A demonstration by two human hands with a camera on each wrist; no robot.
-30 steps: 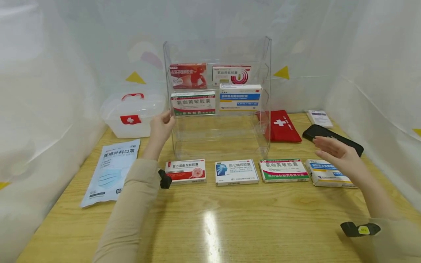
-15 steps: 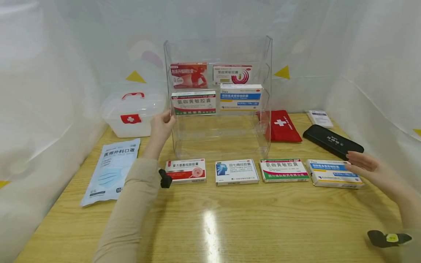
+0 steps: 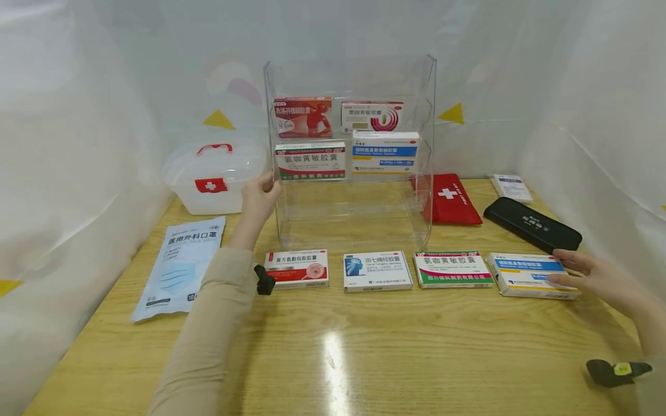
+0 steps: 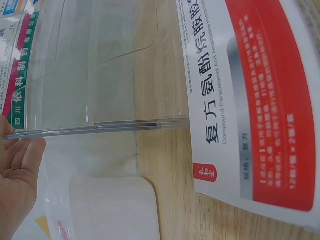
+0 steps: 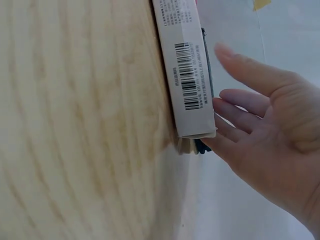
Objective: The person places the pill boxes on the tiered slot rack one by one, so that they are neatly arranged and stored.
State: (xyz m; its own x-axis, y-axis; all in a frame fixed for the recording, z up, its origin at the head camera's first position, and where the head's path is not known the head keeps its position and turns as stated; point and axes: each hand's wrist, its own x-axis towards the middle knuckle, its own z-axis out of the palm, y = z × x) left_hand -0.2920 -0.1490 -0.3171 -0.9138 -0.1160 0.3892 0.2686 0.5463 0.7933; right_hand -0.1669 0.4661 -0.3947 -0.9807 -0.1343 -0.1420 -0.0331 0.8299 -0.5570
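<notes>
Head view: right hand (image 3: 598, 277) with open fingers touches the blue-striped box (image 3: 531, 275); curl thumb underneath for firm hold; left hand (image 3: 260, 199) grips the clear rack (image 3: 354, 214).

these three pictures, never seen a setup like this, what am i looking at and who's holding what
A person works with bare hands, wearing three cameras. The wide picture comes from the head; the two close-ups come from each wrist. The left hand grips the edge of a clear acrylic rack holding four medicine boxes. The right hand touches, with straight fingers, the end of a blue and white box, the rightmost of four in a row on the wooden table. Nothing is lifted.
</notes>
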